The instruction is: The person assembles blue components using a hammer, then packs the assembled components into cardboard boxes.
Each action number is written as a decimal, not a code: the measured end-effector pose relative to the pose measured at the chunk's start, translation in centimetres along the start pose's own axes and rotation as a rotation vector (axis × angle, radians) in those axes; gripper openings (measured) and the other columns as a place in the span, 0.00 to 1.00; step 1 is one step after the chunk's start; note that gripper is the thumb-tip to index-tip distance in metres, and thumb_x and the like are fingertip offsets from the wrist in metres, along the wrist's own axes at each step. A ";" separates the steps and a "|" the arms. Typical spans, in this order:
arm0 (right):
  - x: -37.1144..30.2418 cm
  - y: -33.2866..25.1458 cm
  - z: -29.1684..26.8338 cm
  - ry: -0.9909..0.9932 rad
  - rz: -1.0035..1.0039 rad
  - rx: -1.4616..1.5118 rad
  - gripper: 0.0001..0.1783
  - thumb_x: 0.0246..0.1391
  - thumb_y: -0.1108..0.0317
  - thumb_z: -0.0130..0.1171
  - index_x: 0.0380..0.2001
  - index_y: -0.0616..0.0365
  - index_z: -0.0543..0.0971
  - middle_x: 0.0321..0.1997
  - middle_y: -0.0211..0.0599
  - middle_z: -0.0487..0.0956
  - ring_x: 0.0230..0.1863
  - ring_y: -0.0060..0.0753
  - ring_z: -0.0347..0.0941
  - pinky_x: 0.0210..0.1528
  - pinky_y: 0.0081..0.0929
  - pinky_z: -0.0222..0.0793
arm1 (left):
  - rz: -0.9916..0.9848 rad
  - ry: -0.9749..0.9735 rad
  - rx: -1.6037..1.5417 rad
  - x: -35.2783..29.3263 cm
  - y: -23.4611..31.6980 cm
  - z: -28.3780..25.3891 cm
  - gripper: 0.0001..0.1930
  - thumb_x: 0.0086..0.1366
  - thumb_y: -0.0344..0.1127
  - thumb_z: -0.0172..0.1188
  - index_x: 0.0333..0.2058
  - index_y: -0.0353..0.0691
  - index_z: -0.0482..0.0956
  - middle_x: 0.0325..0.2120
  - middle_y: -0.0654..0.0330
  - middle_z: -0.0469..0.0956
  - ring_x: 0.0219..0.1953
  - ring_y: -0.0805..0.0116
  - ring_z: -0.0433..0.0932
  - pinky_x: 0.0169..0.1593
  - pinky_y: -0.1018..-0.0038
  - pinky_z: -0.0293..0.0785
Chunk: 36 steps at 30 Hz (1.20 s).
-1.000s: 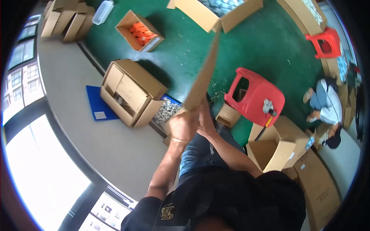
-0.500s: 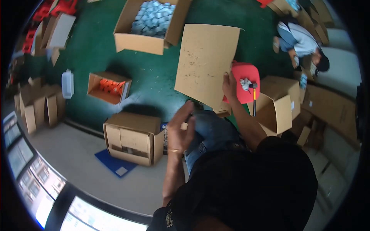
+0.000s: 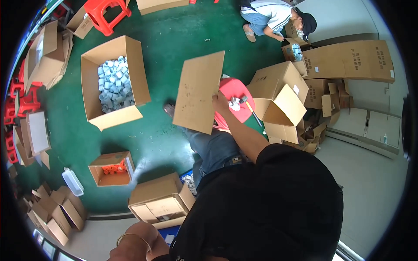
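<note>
My right hand (image 3: 220, 104) grips the right edge of a flat cardboard sheet (image 3: 198, 89), which is held up over my thigh and speckled with dark marks. Beneath and behind the sheet's right side is a red stool (image 3: 235, 88). On its seat lie a hammer (image 3: 250, 106) with a yellow-and-black handle and a small whitish-grey lump (image 3: 234, 104). My left hand (image 3: 122, 252), below a bracelet on the wrist, is at the lower edge near a closed carton (image 3: 159, 195); its fingers are out of sight.
A large open carton (image 3: 135, 71) of light blue ring-like pieces (image 3: 114, 80) stands ahead left. Nearer is a small carton (image 3: 102, 176) with orange parts (image 3: 114, 168) beside a clear plastic tub (image 3: 72, 182). Open cartons (image 3: 278, 113) stand right; a person (image 3: 272, 17) crouches beyond.
My view has swung toward the right. My left hand has dropped from beside my lap to the lower edge. The right hand still holds the sheet.
</note>
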State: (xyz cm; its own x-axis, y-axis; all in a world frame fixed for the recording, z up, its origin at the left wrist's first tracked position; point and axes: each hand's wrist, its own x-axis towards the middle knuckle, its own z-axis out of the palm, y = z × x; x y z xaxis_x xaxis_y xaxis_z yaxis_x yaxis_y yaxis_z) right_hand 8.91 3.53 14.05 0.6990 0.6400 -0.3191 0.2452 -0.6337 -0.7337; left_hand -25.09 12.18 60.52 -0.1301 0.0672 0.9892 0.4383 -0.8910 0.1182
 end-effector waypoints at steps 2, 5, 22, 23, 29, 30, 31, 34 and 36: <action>1.0 0.7 1.5 -0.009 0.028 -0.026 0.18 0.58 0.63 0.43 0.46 0.64 0.70 0.37 0.61 0.78 0.37 0.65 0.74 0.39 0.51 0.69 | 0.095 -0.204 0.284 0.5 -2.7 2.0 0.13 0.62 0.43 0.53 0.42 0.49 0.66 0.33 0.66 0.60 0.26 0.77 0.57 0.25 0.80 0.58; 2.2 -0.9 2.4 -0.080 0.200 -0.134 0.18 0.56 0.62 0.43 0.44 0.63 0.70 0.37 0.62 0.78 0.37 0.66 0.74 0.38 0.52 0.69 | 0.237 -0.572 0.749 1.7 -6.3 3.8 0.09 0.58 0.45 0.56 0.32 0.49 0.71 0.26 0.69 0.57 0.24 0.79 0.53 0.23 0.84 0.54; 9.5 -5.2 6.7 -0.121 0.232 -0.306 0.19 0.54 0.59 0.45 0.40 0.64 0.73 0.36 0.61 0.79 0.38 0.68 0.73 0.39 0.52 0.69 | -0.804 -0.257 0.179 -4.6 -23.5 1.4 0.23 0.67 0.51 0.43 0.41 0.36 0.76 0.36 0.56 0.76 0.34 0.66 0.74 0.42 0.70 0.69; 9.0 -6.0 7.3 -0.102 0.245 -0.261 0.20 0.54 0.58 0.45 0.40 0.64 0.74 0.37 0.60 0.79 0.38 0.67 0.73 0.39 0.51 0.69 | -1.100 -0.447 0.661 -6.2 -24.9 2.0 0.18 0.67 0.40 0.41 0.34 0.39 0.80 0.32 0.61 0.76 0.27 0.69 0.74 0.38 0.73 0.70; 6.9 -8.1 8.7 0.056 0.254 -0.096 0.20 0.55 0.58 0.46 0.39 0.64 0.75 0.34 0.55 0.79 0.35 0.57 0.73 0.37 0.44 0.68 | -2.179 -0.699 0.207 -27.0 -27.8 -11.1 0.17 0.61 0.31 0.56 0.50 0.37 0.75 0.35 0.57 0.78 0.27 0.73 0.76 0.31 0.80 0.75; 6.2 -8.1 9.2 0.100 0.254 -0.078 0.19 0.55 0.58 0.47 0.38 0.65 0.76 0.32 0.54 0.79 0.34 0.55 0.73 0.37 0.42 0.68 | -2.262 -0.798 0.174 -30.3 -27.8 -12.3 0.17 0.62 0.32 0.56 0.50 0.36 0.75 0.35 0.58 0.78 0.28 0.72 0.77 0.32 0.79 0.75; 5.0 -7.9 9.2 0.147 0.261 -0.065 0.19 0.56 0.58 0.47 0.37 0.65 0.76 0.31 0.53 0.79 0.32 0.52 0.73 0.36 0.41 0.68 | -2.282 -0.914 0.094 -32.7 -28.2 -13.0 0.17 0.62 0.33 0.57 0.50 0.37 0.75 0.35 0.58 0.78 0.29 0.72 0.77 0.33 0.79 0.74; -0.2 -7.8 8.4 0.167 0.340 -0.088 0.19 0.57 0.59 0.47 0.41 0.64 0.76 0.32 0.47 0.79 0.32 0.42 0.71 0.35 0.33 0.67 | -2.249 -1.127 -0.026 -38.0 -30.6 -13.9 0.17 0.62 0.34 0.58 0.50 0.38 0.75 0.34 0.60 0.79 0.30 0.71 0.78 0.33 0.79 0.73; -3.5 -9.7 9.7 0.117 0.394 -0.107 0.20 0.58 0.60 0.47 0.46 0.63 0.76 0.35 0.43 0.79 0.32 0.34 0.70 0.34 0.27 0.66 | -2.058 -1.316 -0.038 -41.7 -34.3 -16.7 0.19 0.60 0.38 0.59 0.49 0.39 0.77 0.33 0.58 0.80 0.30 0.69 0.78 0.35 0.76 0.74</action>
State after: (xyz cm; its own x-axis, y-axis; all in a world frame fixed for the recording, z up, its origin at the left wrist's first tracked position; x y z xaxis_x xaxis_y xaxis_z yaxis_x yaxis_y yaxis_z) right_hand -2.40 11.65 16.48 0.8234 0.2897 -0.4880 0.0080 -0.8657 -0.5005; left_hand -49.58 32.44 13.72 0.1974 0.5838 -0.7875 0.5203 0.6185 0.5889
